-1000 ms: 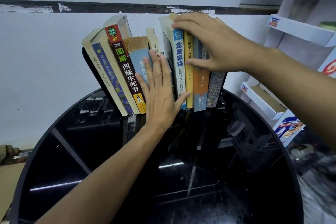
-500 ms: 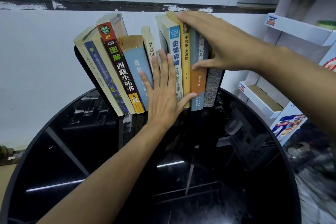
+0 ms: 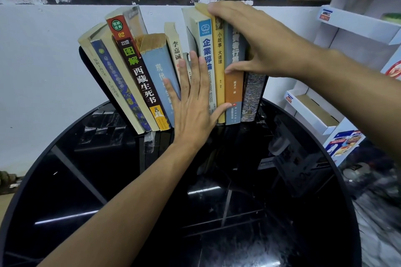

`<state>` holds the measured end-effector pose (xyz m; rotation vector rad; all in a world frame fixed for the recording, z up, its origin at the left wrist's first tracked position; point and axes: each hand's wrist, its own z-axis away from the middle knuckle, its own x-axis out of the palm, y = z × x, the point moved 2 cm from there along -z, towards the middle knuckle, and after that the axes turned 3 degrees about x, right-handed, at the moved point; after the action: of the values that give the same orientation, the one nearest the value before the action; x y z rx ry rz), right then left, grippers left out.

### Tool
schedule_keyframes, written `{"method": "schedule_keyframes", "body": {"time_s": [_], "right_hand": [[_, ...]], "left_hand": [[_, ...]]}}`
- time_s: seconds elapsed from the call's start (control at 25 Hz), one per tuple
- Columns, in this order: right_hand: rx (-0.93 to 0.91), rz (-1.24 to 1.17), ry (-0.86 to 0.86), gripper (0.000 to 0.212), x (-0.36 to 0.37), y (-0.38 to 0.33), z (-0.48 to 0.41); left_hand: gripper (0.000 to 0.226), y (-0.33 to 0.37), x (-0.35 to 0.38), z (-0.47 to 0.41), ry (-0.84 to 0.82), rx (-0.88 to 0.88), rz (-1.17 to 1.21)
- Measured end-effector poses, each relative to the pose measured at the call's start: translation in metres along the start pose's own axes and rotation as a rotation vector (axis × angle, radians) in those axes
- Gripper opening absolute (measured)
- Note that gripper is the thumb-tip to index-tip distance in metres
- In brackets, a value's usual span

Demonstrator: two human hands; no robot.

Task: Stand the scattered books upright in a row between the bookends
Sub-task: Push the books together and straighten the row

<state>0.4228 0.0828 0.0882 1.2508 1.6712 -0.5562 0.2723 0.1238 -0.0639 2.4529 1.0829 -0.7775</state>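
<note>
A row of books stands at the back of the round black glass table (image 3: pixel 91 180). The left group leans left against a black bookend (image 3: pixel 93 71): a cream book (image 3: pixel 104 80), a dark-red-spined book (image 3: pixel 138 71), a light blue book (image 3: pixel 158 71). The right group stands upright: a blue-and-white book (image 3: pixel 207 50), a yellow book (image 3: pixel 219 67), an orange-and-grey book (image 3: pixel 233 97), a patterned book (image 3: pixel 252 97). My left hand (image 3: pixel 193 106) lies flat with fingers spread against the spines in the middle. My right hand (image 3: pixel 256 41) rests over the tops of the right group, thumb on the orange-and-grey spine.
A white wall runs behind the books under a window sill. White cardboard display shelves (image 3: pixel 355 26) and boxes (image 3: pixel 312 110) stand to the right of the table. The near part of the table reflects light strips.
The books and both hands sit slightly lower and left in view as the camera shifted. The left hand has slid a little rightward along the spines. The right hand stays on the book tops.
</note>
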Motion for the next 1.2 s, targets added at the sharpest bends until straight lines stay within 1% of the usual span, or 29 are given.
{"method": "schedule_keyframes", "body": {"time_s": [0.4, 0.56, 0.76, 0.84, 0.96, 1.08, 1.2], "right_hand": [[-0.009, -0.037, 0.025, 0.102, 0.003, -0.001, 0.002], [-0.003, -0.04, 0.005, 0.103, 0.001, -0.002, 0.002], [0.097, -0.06, -0.009, 0.105, -0.006, 0.004, 0.016], [0.148, -0.027, 0.025, 0.099, -0.011, 0.013, 0.027], [0.187, 0.023, 0.063, 0.083, -0.015, 0.029, 0.041], [0.154, 0.05, 0.046, 0.071, -0.011, 0.038, 0.047], [0.129, 0.056, 0.056, 0.065, -0.007, 0.038, 0.043]], "left_hand": [[0.112, 0.003, 0.003, -0.001, 0.01, -0.018, -0.021], [0.112, 0.003, 0.001, -0.001, -0.003, -0.017, -0.006], [0.11, 0.005, -0.009, 0.001, -0.004, -0.005, 0.066], [0.11, 0.012, -0.012, 0.001, 0.007, 0.024, 0.104], [0.11, 0.026, -0.012, -0.001, -0.015, 0.076, 0.177], [0.115, 0.033, -0.006, -0.001, -0.056, 0.09, 0.164], [0.116, 0.033, -0.001, -0.001, -0.074, 0.09, 0.114]]}}
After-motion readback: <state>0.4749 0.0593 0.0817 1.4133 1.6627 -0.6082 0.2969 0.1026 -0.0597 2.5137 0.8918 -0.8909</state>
